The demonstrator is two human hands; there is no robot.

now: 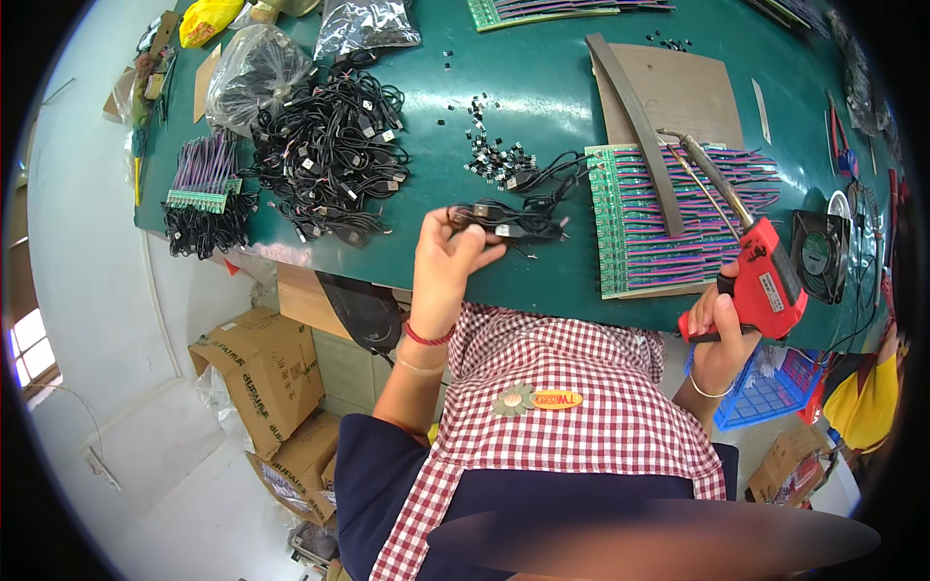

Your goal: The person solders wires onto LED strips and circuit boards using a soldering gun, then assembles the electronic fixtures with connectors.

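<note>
My left hand point(446, 259) is closed around a black USB cable point(513, 223), thumb and fingers pinching the bundle over the table. My right hand point(722, 337) grips the handle of a red soldering gun point(768, 276). Its metal tip points up and left, above a row of green circuit boards point(608, 228). Pink and black wires point(722, 194) run rightward from these boards. A long grey bar point(639, 126) lies across the wires, and a brown backing board point(697, 87) shows beneath.
Left of my hands is a big heap of black USB cables point(329, 145). Small black-and-silver connectors point(499, 160) are scattered mid-table. Wired boards point(199, 198) sit at far left, beside a plastic bag point(257, 77). A small fan point(821, 244) stands at right. Cardboard boxes point(266, 378) are below left.
</note>
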